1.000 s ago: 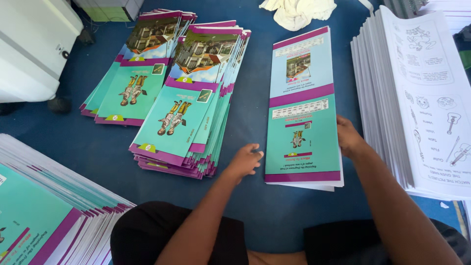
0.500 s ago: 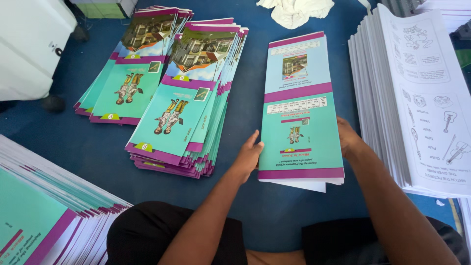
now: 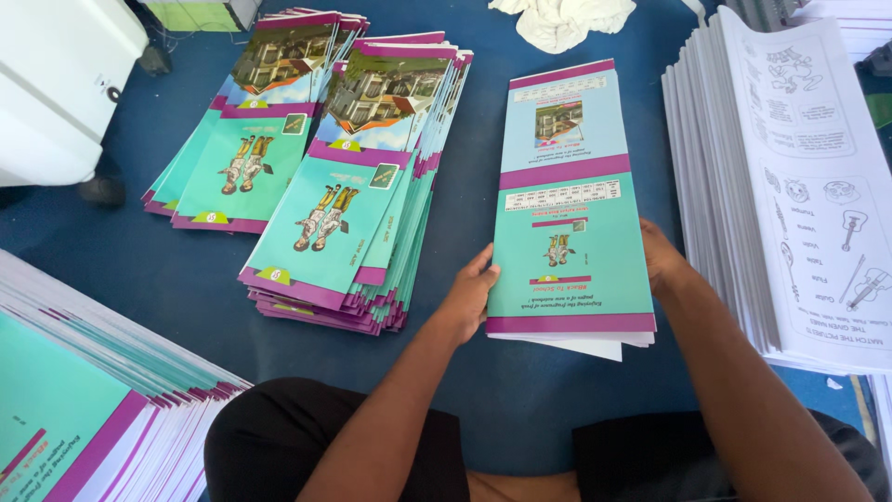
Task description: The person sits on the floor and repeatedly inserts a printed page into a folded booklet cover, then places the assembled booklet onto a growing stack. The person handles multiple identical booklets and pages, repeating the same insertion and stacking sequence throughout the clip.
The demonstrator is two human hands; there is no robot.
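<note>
booklet [image 3: 569, 200] flat on blue desk [image 3: 177, 270], glossy teal-purple cover over white pages | left hand [image 3: 467, 297] grip closed on its left edge | right hand [image 3: 662, 260] grip clasps right edge

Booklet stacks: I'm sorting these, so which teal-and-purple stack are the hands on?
The small stack right of centre, held at its sides by left hand and right hand; the two fanned stacks lie untouched.
</note>
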